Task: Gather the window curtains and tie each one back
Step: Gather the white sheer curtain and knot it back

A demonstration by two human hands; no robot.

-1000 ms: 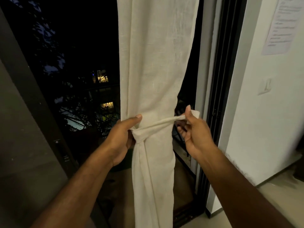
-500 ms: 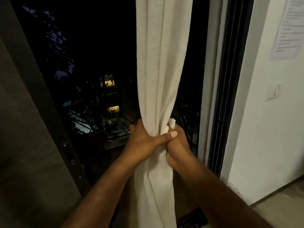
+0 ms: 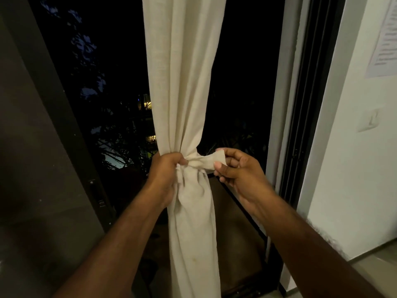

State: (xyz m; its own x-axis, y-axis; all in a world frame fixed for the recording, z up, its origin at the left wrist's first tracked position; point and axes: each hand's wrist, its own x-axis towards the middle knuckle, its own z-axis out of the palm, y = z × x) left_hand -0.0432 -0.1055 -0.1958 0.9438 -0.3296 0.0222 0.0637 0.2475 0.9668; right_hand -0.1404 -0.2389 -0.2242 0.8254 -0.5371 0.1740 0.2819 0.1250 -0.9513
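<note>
- The curtain (image 3: 182, 82) hangs at centre, bunched; its top and hem are cut off.
- The left hand (image 3: 165, 176): fingers grip the bunch, tips buried in cloth.
- The right hand (image 3: 240, 175), at 3 o'clock, pinches the strip (image 3: 206, 163) by its end.

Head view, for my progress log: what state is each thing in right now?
curtain: gathered into one bunch, cinched at mid-height.
tie: wrapped round the curtain, one end drawn out rightward.
left hand: grips the curtain at the wrap.
right hand: pinches the tie's free end.
paper: flat on the wall.
</note>
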